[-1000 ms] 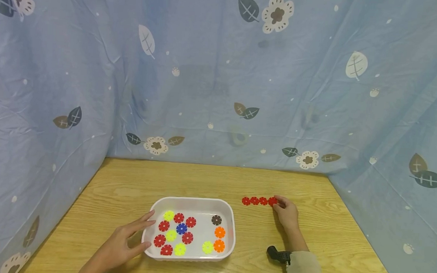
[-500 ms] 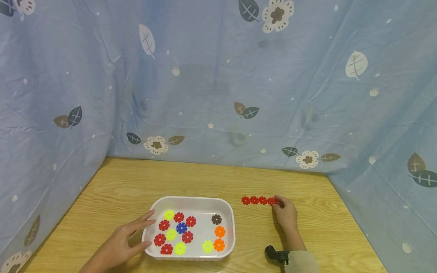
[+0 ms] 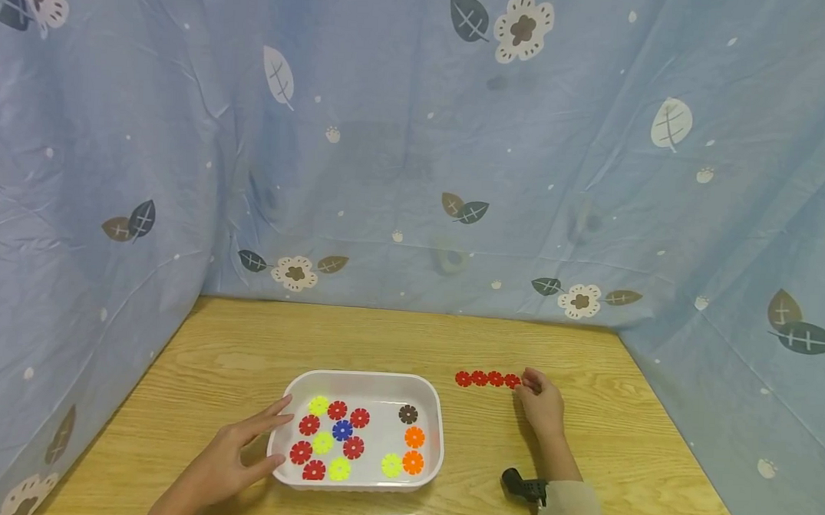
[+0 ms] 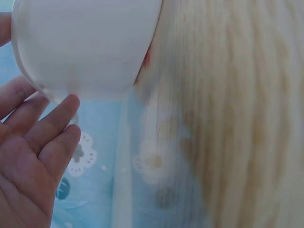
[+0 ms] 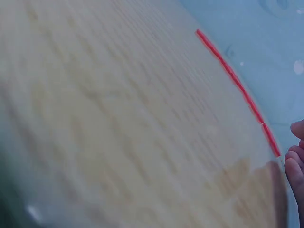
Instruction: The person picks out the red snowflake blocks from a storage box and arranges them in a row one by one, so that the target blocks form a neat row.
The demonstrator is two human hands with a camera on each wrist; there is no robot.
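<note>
We are looking down at a wooden table (image 3: pixel 243 342). Our left hand (image 3: pixel 227 457) is resting relaxed, fingers straight, touching the left rim of a white tray (image 3: pixel 433 412) holding loose colored snowflake discs (image 3: pixel 343 431). To the right, four red discs are forming a chain (image 3: pixel 486 379) flat on the table; our right hand (image 3: pixel 541 401) is touching its right end, grip impossible to tell. Several red discs are waiting in the tray. Wrist views are blurring.
</note>
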